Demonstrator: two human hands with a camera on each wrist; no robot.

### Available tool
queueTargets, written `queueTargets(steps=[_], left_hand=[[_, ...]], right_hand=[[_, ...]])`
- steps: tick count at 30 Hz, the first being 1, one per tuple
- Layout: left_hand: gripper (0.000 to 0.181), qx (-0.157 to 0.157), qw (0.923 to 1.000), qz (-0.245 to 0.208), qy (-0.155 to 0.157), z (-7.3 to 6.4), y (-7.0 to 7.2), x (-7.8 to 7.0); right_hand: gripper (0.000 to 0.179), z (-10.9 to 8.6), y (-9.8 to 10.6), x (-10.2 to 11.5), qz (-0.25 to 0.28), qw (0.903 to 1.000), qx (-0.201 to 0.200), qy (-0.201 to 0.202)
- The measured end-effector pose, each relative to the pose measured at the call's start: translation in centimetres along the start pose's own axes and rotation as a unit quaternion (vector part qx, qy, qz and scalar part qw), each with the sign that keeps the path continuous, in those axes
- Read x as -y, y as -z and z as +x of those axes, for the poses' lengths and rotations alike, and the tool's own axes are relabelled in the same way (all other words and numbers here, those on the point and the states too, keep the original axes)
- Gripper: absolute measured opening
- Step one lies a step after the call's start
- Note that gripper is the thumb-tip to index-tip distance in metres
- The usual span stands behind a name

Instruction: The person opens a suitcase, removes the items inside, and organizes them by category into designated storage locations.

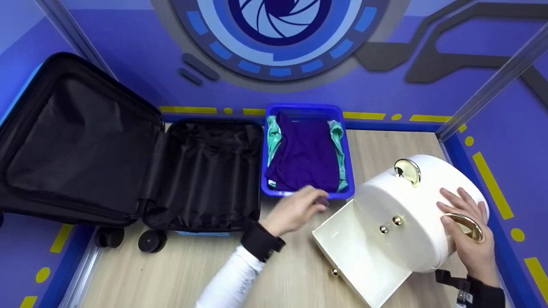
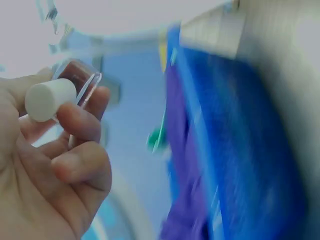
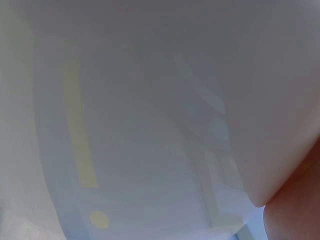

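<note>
My left hand (image 1: pixel 295 210) is over the table, just in front of the blue basket (image 1: pixel 307 194). In the left wrist view its fingers hold a small clear bottle (image 2: pixel 80 77) with a white cap (image 2: pixel 50 100) and reddish-brown contents. In the head view the bottle is mostly hidden by the hand. My right hand (image 1: pixel 469 233) rests on the white rounded storage box (image 1: pixel 432 192), its fingers spread over the top beside a gold ring-shaped handle. The box's lower drawer (image 1: pixel 364 252) is pulled out, with no items visible inside. White surface fills most of the right wrist view.
An open black suitcase (image 1: pixel 209 179) lies at the left, its lid (image 1: pixel 81 141) leaning outward. Folded purple cloth (image 1: pixel 306 149) and green cloth (image 1: pixel 274 132) fill the basket. Blue printed panels (image 1: pixel 141 55) enclose the wooden table (image 1: pixel 171 273) at the back and sides.
</note>
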State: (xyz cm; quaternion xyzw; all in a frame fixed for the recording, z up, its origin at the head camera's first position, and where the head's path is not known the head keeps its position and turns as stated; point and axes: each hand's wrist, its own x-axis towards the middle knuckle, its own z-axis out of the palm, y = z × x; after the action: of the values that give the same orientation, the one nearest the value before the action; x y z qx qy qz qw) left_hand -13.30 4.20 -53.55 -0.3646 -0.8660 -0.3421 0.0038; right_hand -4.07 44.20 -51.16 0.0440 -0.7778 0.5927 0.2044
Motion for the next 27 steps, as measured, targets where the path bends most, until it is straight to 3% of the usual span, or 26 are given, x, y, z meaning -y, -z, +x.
queueTargets(steps=[6,11,17,23,27], left_hand=[[0.035,0.076,0.9967,0.029,-0.006,0.5,-5.9,-2.3],[0.035,0.125,0.9885,0.082,-0.02,0.7,-9.7,-3.4],[0.028,0.18,0.9716,0.15,-0.034,1.1,-12.4,-4.3],[0.025,0.23,0.9549,0.185,-0.029,1.4,-14.1,-4.9],[0.023,0.244,0.9483,0.202,-0.021,1.6,-14.8,-5.0]], right_hand=[[0.032,-0.1,0.0,0.0,-0.008,0.9999,0.004,-0.004],[0.032,-0.1,-0.1,0.1,-0.018,0.9998,0.0,0.003],[0.031,0.0,-0.3,0.7,0.003,0.9998,0.002,0.022],[0.031,-0.1,-0.5,1.6,-0.015,0.9999,0.003,0.006],[0.032,0.0,-0.6,1.7,-0.022,0.9997,0.006,0.014]])
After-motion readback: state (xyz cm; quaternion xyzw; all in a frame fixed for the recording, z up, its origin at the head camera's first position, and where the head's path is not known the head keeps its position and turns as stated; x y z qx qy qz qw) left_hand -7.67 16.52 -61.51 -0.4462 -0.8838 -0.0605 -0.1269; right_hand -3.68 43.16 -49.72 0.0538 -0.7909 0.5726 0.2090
